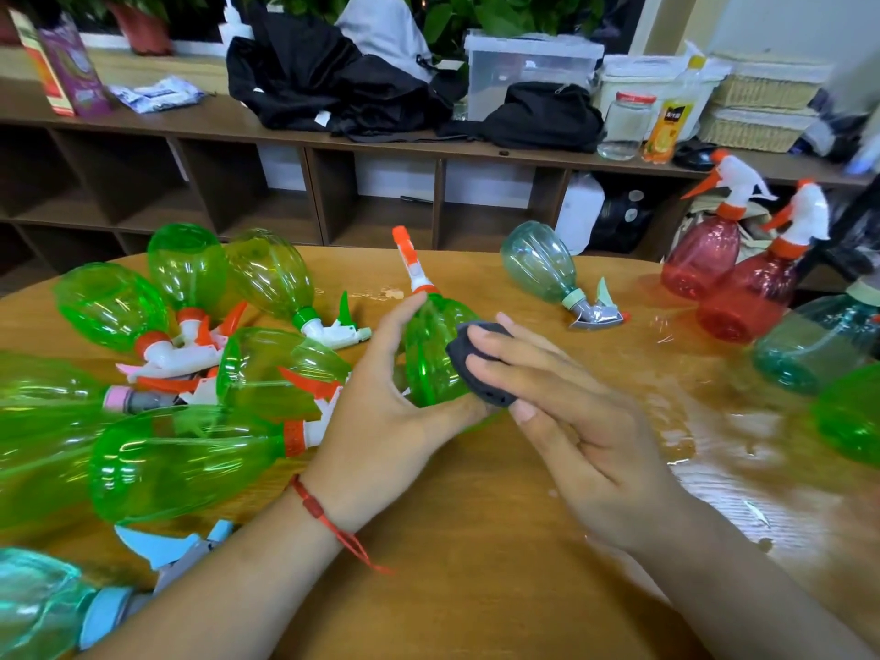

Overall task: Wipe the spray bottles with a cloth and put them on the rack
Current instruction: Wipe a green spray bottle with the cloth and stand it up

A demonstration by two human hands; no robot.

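Forearms reach in from the bottom edge over a wooden table (476, 564), the left wrist wearing a red string bracelet (312, 504). At the lower left corner a teal spray bottle (38, 607) lies on its side. Just beyond it a heap of green spray bottles (190, 459) lies tumbled together, all see-through, with no liquid visible inside.

The left hand (381, 416) grips one green bottle (428, 354) at the middle of the table. Its fingers curl round the body, and the bottle tilts with its orange-and-white trigger head (412, 264) pointing away. The right hand (571, 421) lays nearly straight fingers over a dark cloth (481, 369), pressing it against the bottle's right side.

Further back a pale green bottle (538, 264) lies alone on its side. At the right two red bottles (705, 259) stand upright, close together, beside another teal one (809, 345).

On the shelf (190, 121) behind sit a glass jar with a red lid (624, 126), an orange drink bottle (666, 126) and a clear plastic box (528, 69).
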